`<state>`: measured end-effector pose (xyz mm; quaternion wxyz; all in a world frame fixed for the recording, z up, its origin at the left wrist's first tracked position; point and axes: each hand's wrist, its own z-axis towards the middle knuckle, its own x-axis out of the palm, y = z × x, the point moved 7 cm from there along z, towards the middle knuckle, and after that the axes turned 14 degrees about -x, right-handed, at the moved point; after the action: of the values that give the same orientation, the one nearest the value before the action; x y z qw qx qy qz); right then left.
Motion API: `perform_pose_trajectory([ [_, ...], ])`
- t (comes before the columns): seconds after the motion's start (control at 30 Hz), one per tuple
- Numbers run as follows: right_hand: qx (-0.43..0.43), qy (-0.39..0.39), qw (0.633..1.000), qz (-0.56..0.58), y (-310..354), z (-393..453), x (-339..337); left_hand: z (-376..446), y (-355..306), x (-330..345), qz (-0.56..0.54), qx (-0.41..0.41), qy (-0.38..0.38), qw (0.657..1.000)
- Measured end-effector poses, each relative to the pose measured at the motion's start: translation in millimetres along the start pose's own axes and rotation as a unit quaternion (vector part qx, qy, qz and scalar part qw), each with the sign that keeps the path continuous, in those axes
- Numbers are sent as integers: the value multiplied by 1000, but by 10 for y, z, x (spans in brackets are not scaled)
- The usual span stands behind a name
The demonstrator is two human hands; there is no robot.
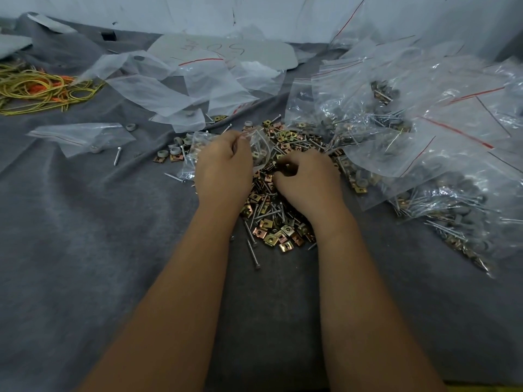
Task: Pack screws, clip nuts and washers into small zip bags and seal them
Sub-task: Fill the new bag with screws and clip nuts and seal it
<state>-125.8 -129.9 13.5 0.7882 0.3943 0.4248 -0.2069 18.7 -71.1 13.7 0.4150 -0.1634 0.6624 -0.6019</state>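
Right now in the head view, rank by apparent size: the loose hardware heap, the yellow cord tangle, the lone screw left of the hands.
1. Loose hardware heap, largest.
2. Yellow cord tangle, partly cut off at the frame edge and farther away, so unsure.
3. Lone screw, smallest.

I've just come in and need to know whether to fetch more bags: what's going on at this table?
A person is packing hardware by hand. The left hand holds a small zip bag open over the loose pile of screws and clip nuts, while the right hand digs into that pile with curled fingers, gathering pieces. Filled bags are heaped to the right, and empty bags lie behind the pile. A few grey washers sit to the left on the grey cloth.
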Motion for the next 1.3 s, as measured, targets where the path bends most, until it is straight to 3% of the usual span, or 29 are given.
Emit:
perform_pose_trajectory([
  [0.13, 19, -10, 999, 36, -26, -10, -8, 0, 5, 1, 2, -4, 4, 1000],
  [0.27, 31, -26, 999, -12, -70, -19, -39, 5, 9, -4, 2, -3, 2, 1000],
  [0.4, 13, 9, 999, -30, -35, -25, 10, 3, 3, 3, 2, -5, 1, 1000],
  [0.77, -6, -49, 998, 31, 3, 11, -50, 7, 8, 8, 0, -12, 10, 1000],
  [1.0, 1, -153, 977, 145, 38, -17, -148, -7, -4, 2, 3, -6, 3, 1000],
  [1.13, -68, -213, 951, 214, 243, -6, -213, -29, -50, 19, 8, 18, 19, 1000],
  [1.3, -106, -136, 974, 150, 345, 67, -7, -50, -103, 27, 12, 34, 37, 999],
])
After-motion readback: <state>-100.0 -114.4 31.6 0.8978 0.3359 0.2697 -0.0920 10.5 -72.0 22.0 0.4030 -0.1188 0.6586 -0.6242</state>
